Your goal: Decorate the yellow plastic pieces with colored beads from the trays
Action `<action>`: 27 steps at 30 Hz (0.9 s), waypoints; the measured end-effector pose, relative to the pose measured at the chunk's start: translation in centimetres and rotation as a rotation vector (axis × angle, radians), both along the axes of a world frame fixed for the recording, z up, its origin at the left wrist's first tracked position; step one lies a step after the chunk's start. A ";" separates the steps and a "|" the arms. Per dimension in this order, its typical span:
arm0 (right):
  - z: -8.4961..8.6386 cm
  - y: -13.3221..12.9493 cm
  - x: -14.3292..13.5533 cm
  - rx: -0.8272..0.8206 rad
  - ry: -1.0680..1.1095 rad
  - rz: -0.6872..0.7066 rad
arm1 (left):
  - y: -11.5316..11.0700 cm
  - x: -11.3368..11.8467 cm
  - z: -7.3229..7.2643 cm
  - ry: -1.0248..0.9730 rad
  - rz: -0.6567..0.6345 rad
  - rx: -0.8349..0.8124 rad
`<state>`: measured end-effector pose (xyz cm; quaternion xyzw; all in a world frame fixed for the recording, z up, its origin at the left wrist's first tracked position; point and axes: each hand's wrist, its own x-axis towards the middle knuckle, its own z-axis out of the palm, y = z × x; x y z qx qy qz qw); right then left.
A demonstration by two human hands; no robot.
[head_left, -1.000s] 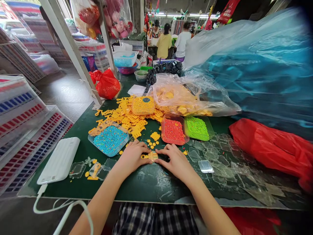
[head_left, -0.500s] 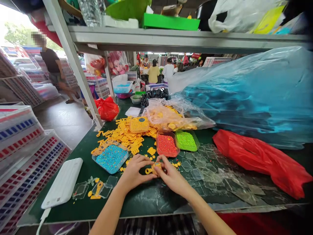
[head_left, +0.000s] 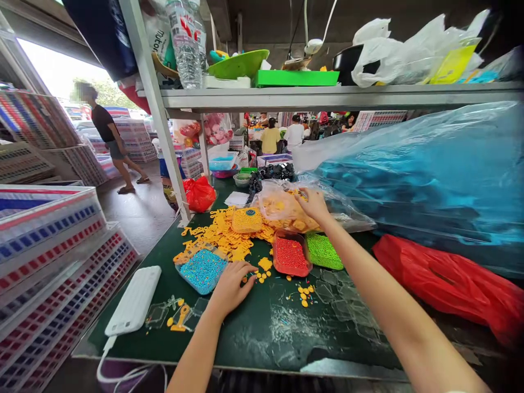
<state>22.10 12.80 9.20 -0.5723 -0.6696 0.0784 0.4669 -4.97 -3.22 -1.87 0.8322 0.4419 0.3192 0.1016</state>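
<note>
My left hand (head_left: 232,285) lies low over the green table beside a tray of blue beads (head_left: 203,271). Its fingers stretch forward, thumb apart, near small yellow discs (head_left: 262,277); a bit of yellow shows between thumb and fingers. My right hand (head_left: 314,206) reaches to a clear plastic bag (head_left: 276,206) of yellow plastic parts. Its fingers are bent together at the bag's opening; what they hold, if anything, cannot be made out. Between the hands and behind them stand a tray of red beads (head_left: 291,255), a tray of green beads (head_left: 323,251) and a box of yellow beads (head_left: 246,220).
Loose yellow parts (head_left: 223,232) are heaped at the back left. A white power bank (head_left: 134,300) with a cable lies at left. Clear flat pieces (head_left: 352,300) and a red plastic bag (head_left: 446,278) lie at right. A shelf (head_left: 327,99) crosses above; a large blue-filled bag (head_left: 434,180) bulges beneath.
My right hand has left the yellow ring-ended piece both hands were on and moved forward to the clear bag. My left hand stays low near the blue beads. The view has tilted up.
</note>
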 end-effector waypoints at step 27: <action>-11.4 -13.5 -4.7 0.154 -0.343 0.327 | 5.9 5.9 -1.6 -0.202 0.289 -0.462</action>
